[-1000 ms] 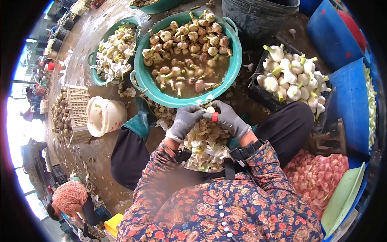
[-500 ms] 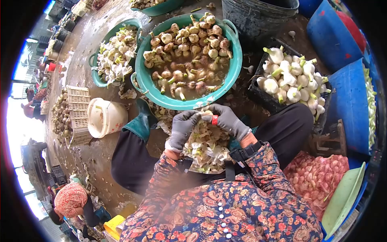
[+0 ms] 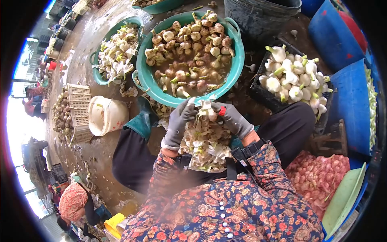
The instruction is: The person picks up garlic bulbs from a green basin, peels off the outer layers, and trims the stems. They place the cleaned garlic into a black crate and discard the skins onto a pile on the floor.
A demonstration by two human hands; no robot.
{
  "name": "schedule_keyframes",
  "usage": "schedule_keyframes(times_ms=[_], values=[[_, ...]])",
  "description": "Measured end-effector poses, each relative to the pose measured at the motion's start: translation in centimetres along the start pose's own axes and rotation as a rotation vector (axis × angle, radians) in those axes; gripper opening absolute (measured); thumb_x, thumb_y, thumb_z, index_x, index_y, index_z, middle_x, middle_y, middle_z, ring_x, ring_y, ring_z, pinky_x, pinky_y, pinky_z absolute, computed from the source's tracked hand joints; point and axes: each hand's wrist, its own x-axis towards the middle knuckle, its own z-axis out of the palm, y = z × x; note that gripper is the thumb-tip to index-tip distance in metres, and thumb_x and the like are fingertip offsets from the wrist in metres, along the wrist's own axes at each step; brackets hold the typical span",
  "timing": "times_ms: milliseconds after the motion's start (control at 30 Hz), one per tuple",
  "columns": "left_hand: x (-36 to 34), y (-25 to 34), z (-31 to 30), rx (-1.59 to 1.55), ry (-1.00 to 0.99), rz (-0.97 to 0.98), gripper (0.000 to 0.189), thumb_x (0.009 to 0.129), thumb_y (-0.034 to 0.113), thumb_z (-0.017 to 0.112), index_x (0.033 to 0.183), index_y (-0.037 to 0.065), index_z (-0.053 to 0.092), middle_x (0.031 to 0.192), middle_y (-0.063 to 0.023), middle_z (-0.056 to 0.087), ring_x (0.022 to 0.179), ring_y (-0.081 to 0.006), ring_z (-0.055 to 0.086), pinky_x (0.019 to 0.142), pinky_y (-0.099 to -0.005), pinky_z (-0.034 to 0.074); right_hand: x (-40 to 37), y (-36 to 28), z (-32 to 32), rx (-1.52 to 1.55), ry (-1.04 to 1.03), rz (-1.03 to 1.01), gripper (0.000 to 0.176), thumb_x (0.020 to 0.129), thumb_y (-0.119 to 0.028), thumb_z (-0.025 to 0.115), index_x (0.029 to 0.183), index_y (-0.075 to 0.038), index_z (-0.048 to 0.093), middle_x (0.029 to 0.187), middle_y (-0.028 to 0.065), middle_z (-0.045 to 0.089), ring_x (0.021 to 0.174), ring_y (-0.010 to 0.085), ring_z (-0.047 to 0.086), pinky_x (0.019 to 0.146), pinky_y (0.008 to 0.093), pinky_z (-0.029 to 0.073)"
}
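Both my hands wear grey gloves and meet over my lap. My left hand (image 3: 179, 121) and my right hand (image 3: 233, 117) grip one garlic bulb (image 3: 209, 113) with loose skins hanging from it. A small red-handled tool (image 3: 221, 110) sits in my right hand. Below the hands lies a heap of peeled skins (image 3: 206, 146). Just beyond them stands a teal basin (image 3: 238, 60) of muddy garlic bulbs (image 3: 189, 52) in brown water.
A black crate (image 3: 258, 94) of clean white garlic (image 3: 292, 78) stands at right, a red mesh sack (image 3: 318, 177) near my right knee. A second teal basin (image 3: 96, 76) of skins, a white bucket (image 3: 107, 115) and baskets are at left. Another person (image 3: 76, 201) crouches lower left.
My hands have lifted slightly toward the basin rim with the bulb, and my left hand has turned more upright as skins come away from the bulb.
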Motion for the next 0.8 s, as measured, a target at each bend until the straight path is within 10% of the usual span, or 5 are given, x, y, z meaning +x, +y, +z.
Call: schedule_keyframes(times_ms=[133, 433, 600, 800], values=[[-0.1, 0.4, 2.1, 0.51, -0.147, 0.121, 0.03, 0.084, 0.017, 0.065, 0.108, -0.001, 0.059, 0.089, -0.0015, 0.062, 0.076, -0.0067, 0.056, 0.068, -0.0197, 0.045, -0.8, -0.9, 1.0, -0.18, 0.01, 0.054, 0.035, 0.088, -0.037, 0.057, 0.097, -0.004, 0.064, 0.07, -0.0062, 0.051, 0.059, 0.0029, 0.039, 0.051, 0.0186, 0.034], [1.1, -3.3, 1.2, -0.338, 0.104, -0.103, 0.018, 0.089, 0.011, 0.055, 0.102, -0.002, 0.058, 0.086, -0.0028, 0.062, 0.075, -0.0094, 0.058, 0.068, -0.0213, 0.049, -0.7, -0.9, 0.4, -0.061, -0.146, -0.093, 0.05, 0.075, -0.023, 0.071, 0.113, 0.005, 0.053, 0.1, 0.0046, 0.06, 0.089, 0.0098, 0.054, 0.081, 0.0235, 0.044], [0.9, -3.1, 1.5, -0.028, 0.057, 0.195, 0.019, 0.089, 0.011, 0.056, 0.102, -0.002, 0.058, 0.089, -0.0028, 0.062, 0.075, -0.0091, 0.058, 0.065, -0.0207, 0.048, -0.3, -0.8, 1.3, -0.303, -0.027, -0.149, 0.045, 0.076, -0.02, 0.073, 0.11, 0.002, 0.055, 0.102, 0.0057, 0.06, 0.088, 0.0086, 0.055, 0.079, 0.0235, 0.044], [1.4, -2.5, 1.1, -0.616, 0.127, -0.008, 0.016, 0.091, 0.014, 0.053, 0.1, 0.002, 0.059, 0.088, -0.0038, 0.063, 0.066, -0.0091, 0.057, 0.057, -0.0217, 0.048, 0.1, 1.1, 0.6, 0.388, -0.202, -0.192, 0.036, 0.082, -0.009, 0.059, 0.115, 0.001, 0.048, 0.106, 0.0089, 0.059, 0.094, 0.0131, 0.058, 0.077, 0.0255, 0.048]])
